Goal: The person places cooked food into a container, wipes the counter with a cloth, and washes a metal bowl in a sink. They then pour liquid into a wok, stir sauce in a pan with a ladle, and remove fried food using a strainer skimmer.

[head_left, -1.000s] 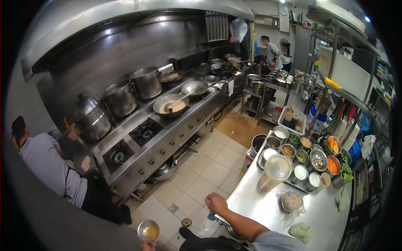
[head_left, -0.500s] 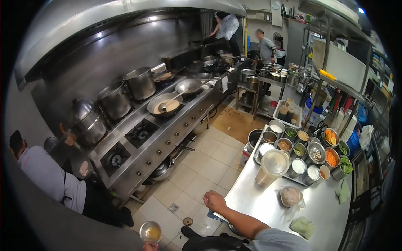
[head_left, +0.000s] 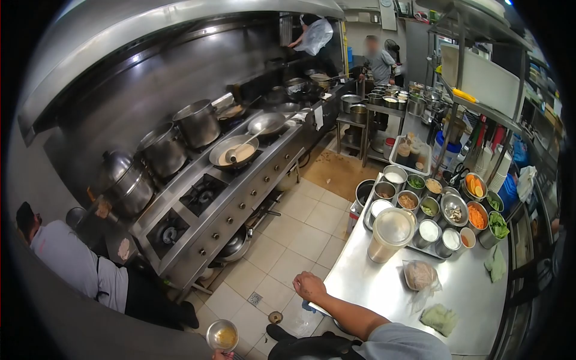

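You are holding a small, round metal bowl (head_left: 213, 330) in your left hand (head_left: 222, 356), at its near edge. Its silvery mouth is facing upward, and yellow contents (head_left: 227, 336) are covering part of its inside. It is staying well apart from your right hand (head_left: 309, 287).

head-worn view, tilted down, kitchen-wide

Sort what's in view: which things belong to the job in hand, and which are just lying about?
Probably the job:
- metal bowl with yellow contents, in the left hand

Apparently lying about:
- bagged item
- nearer green cloth
- yellow-handled tool on the shelf
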{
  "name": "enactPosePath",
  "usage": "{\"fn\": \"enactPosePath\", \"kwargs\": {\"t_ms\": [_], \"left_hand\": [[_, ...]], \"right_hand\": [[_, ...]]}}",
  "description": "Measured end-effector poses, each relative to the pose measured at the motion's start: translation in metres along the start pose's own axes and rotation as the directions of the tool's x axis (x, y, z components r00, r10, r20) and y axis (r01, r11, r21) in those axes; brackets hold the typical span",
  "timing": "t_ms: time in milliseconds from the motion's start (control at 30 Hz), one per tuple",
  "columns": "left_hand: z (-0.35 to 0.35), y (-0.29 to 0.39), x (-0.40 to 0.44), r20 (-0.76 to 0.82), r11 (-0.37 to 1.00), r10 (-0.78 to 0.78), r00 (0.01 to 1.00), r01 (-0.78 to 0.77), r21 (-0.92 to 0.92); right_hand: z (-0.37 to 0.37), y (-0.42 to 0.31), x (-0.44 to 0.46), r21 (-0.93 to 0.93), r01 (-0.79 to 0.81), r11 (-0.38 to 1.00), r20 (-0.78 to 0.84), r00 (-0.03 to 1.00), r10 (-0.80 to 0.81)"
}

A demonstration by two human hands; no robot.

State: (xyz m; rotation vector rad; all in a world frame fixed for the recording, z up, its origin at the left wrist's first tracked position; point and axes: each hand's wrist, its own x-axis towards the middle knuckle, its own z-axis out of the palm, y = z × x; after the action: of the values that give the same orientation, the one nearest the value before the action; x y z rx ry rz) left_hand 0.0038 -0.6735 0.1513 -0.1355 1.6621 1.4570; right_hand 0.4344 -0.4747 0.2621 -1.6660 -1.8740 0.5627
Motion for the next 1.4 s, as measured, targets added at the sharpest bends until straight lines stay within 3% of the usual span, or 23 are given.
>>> {"fn": "enactPosePath", "kwargs": {"t_ms": [167, 267, 367, 500, 533, 567, 600, 633, 667, 700, 767, 800, 833, 867, 900, 1000, 1033, 1067, 1100, 1133, 1167, 1300, 1400], "left_hand": [[-0.001, 0.001, -0.001, 0.010, 0.998, -0.016, 1.000, 0.015, 0.066], [-0.009, 0.003, 0.001, 0.056, 0.976, -0.057, 0.997, 0.044, 0.212], [-0.017, -0.007, 0.009, 0.190, 0.905, 0.187, 0.964, -0.245, 0.348], [-0.020, -0.023, 0.039, 0.107, 0.924, 0.200, 0.974, -0.224, 0.309], [-0.021, -0.027, 0.039, 0.155, 0.887, 0.296, 0.942, -0.332, 0.321], [-0.019, -0.026, 0.038, 0.204, 0.837, 0.392, 0.897, -0.439, 0.326], [-0.009, -0.022, 0.035, 0.196, 0.841, 0.396, 0.897, -0.440, 0.316], [0.011, -0.006, 0.013, 0.153, 0.947, 0.267, 0.952, -0.288, 0.143], [0.025, 0.007, -0.010, 0.133, 0.992, 0.125, 0.983, -0.120, -0.043], [0.024, 0.005, -0.010, 0.113, 0.992, 0.121, 0.986, -0.116, -0.055], [0.026, 0.002, 0.003, 0.065, 0.994, 0.092, 0.994, -0.089, -0.060], [0.030, 0.004, 0.006, 0.042, 0.993, 0.097, 0.994, -0.094, -0.074], [0.037, 0.006, 0.001, 0.035, 0.995, 0.081, 0.996, -0.079, -0.057], [0.041, 0.009, -0.003, 0.030, 0.997, 0.065, 0.997, -0.064, -0.039], [0.042, 0.013, -0.007, 0.010, 0.997, 0.065, 0.998, -0.065, -0.044], [0.052, 0.013, -0.005, 0.088, 0.993, 0.049, 0.995, -0.039, -0.110], [0.054, 0.011, -0.008, 0.094, 0.995, 0.040, 0.995, -0.031, -0.097], [0.060, 0.014, -0.016, 0.035, 0.996, 0.053, 0.998, -0.050, -0.080], [0.065, 0.016, -0.020, -0.022, 0.996, 0.070, 0.997, -0.071, -0.062], [0.064, 0.015, -0.016, -0.011, 0.996, 0.069, 0.998, -0.070, -0.048], [0.062, 0.017, -0.013, 0.013, 0.997, 0.050, 0.999, -0.049, -0.052], [0.064, 0.018, -0.008, 0.047, 0.998, 0.045, 0.998, -0.043, -0.047], [0.070, 0.023, -0.005, 0.058, 0.999, 0.045, 0.997, -0.043, -0.021]], "right_hand": [[0.000, -0.001, 0.000, -0.007, 0.017, 1.000, -0.006, 1.000, -0.017], [0.001, 0.000, 0.002, -0.013, 0.026, 1.000, -0.027, 0.999, -0.026], [0.005, 0.002, 0.001, -0.017, 0.029, 0.999, -0.043, 0.999, -0.030], [0.007, 0.000, 0.003, 0.097, 0.015, 0.995, -0.156, 0.988, 0.001], [0.007, 0.000, 0.002, 0.095, 0.019, 0.995, -0.151, 0.988, -0.004], [-0.003, -0.009, 0.002, 0.278, -0.059, 0.959, -0.188, 0.976, 0.114], [-0.014, -0.019, 0.007, 0.453, -0.118, 0.884, -0.199, 0.953, 0.230], [-0.023, -0.027, 0.014, 0.450, -0.111, 0.886, -0.190, 0.958, 0.216], [-0.034, -0.035, 0.022, 0.702, 0.056, 0.710, -0.263, 0.947, 0.185], [-0.055, -0.053, 0.029, 0.866, 0.221, 0.448, -0.331, 0.925, 0.185], [-0.126, -0.099, 0.025, 0.837, 0.473, 0.277, -0.501, 0.865, 0.036], [-0.160, -0.121, 0.023, 0.741, 0.633, 0.224, -0.636, 0.769, -0.066], [-0.196, -0.141, 0.010, 0.718, 0.655, 0.235, -0.658, 0.749, -0.076], [-0.224, -0.159, 0.001, 0.557, 0.826, 0.089, -0.803, 0.563, -0.196], [-0.251, -0.172, -0.013, 0.492, 0.871, 0.003, -0.854, 0.483, -0.195], [-0.302, -0.219, -0.062, 0.400, 0.804, -0.440, -0.870, 0.484, 0.093], [-0.318, -0.218, -0.066, 0.137, 0.921, -0.365, -0.990, 0.144, -0.007], [-0.332, -0.219, -0.069, -0.157, 0.934, -0.319, -0.969, -0.209, -0.134], [-0.344, -0.228, -0.071, -0.165, 0.939, -0.303, -0.967, -0.214, -0.138], [-0.352, -0.239, -0.073, -0.418, 0.764, -0.492, -0.891, -0.451, 0.055], [-0.359, -0.247, -0.077, -0.632, 0.492, -0.599, -0.742, -0.608, 0.283], [-0.367, -0.238, -0.108, -0.579, 0.613, -0.537, -0.760, -0.644, 0.084], [-0.372, -0.231, -0.118, -0.619, 0.587, -0.522, -0.712, -0.699, 0.060]]}}
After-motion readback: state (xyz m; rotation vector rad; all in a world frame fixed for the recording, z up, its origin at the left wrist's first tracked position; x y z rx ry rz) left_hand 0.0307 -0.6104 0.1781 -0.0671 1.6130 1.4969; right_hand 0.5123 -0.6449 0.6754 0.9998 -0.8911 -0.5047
